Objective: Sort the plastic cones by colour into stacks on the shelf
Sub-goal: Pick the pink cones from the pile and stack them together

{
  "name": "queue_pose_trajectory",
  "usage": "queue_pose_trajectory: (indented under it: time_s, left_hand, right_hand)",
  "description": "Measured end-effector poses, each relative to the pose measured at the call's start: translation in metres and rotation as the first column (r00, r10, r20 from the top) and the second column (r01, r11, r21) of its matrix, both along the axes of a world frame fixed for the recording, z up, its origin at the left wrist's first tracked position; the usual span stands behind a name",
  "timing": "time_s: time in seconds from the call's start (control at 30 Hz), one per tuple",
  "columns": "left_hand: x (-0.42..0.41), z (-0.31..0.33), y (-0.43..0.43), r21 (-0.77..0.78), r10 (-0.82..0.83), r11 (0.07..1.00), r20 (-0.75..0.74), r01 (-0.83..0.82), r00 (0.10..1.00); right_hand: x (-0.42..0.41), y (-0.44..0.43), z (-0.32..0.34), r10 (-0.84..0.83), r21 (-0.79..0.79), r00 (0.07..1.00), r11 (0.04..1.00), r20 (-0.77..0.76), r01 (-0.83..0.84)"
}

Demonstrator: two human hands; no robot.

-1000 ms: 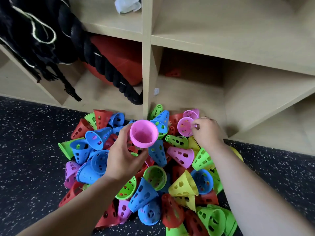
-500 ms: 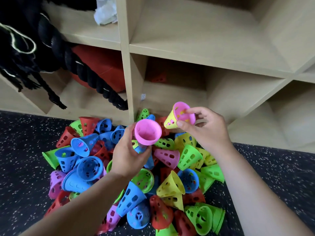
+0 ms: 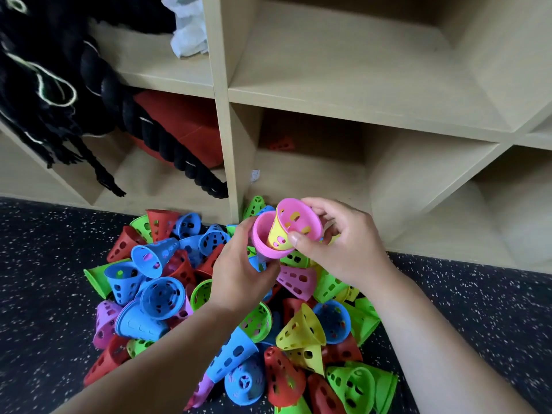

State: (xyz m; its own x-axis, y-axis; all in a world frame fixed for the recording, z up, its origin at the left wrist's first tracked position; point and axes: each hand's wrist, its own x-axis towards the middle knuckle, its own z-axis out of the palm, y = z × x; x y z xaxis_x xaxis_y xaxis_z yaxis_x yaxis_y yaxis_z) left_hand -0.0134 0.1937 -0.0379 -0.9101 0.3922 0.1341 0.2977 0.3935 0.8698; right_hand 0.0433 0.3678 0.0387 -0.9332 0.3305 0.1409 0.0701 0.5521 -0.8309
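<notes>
On the speckled floor [image 3: 44,294] lies the pile [image 3: 301,330] of thin, glossy, hole-punched plastic cones. Above it, the right hand [image 3: 343,252], apart a moment ago, now pushes its pink cone [image 3: 298,216], sleeved in a yellow cone [image 3: 277,234], into the pink stack [image 3: 260,231] gripped by the left hand [image 3: 239,276]. Both hands' fingers [image 3: 294,239] are clenched on their cones. The yellow likely must come out. Beyond, the wooden shelf [image 3: 358,112] holds one red cone [image 3: 280,144].

A heap of plastic cones [image 3: 161,297] is piled on the dark speckled floor [image 3: 44,294] against a pale wooden shelf [image 3: 343,100]. In its lower cubbies a red cone [image 3: 280,144], a red ball [image 3: 185,124] and a black rope [image 3: 167,144] are held; a white cloth [image 3: 188,34] is laid above.
</notes>
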Motion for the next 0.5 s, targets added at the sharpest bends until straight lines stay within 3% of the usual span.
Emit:
queue_pose_trajectory:
  time_s: [0.17, 0.23, 0.37, 0.5]
  left_hand:
    - [-0.006, -0.005, -0.008, -0.063, 0.026, 0.998, -0.016, -0.027, 1.0]
    - [-0.008, -0.009, -0.014, -0.068, 0.061, 0.996, 0.01, -0.06, 0.998]
    - [-0.011, -0.012, -0.025, -0.083, 0.094, 0.992, -0.009, -0.094, 0.996]
    - [-0.013, -0.01, -0.027, -0.073, 0.093, 0.993, -0.017, -0.094, 0.996]
  right_hand:
    - [0.002, 0.02, 0.005, -0.215, -0.034, 0.974, 0.976, -0.069, 0.213]
    - [0.005, 0.031, 0.007, -0.269, -0.008, 0.963, 0.963, -0.032, 0.269]
    - [0.006, 0.034, 0.003, -0.202, 0.042, 0.976, 0.979, 0.083, 0.199]
    - [0.003, 0.024, 0.002, -0.115, 0.049, 0.993, 0.992, 0.006, 0.115]
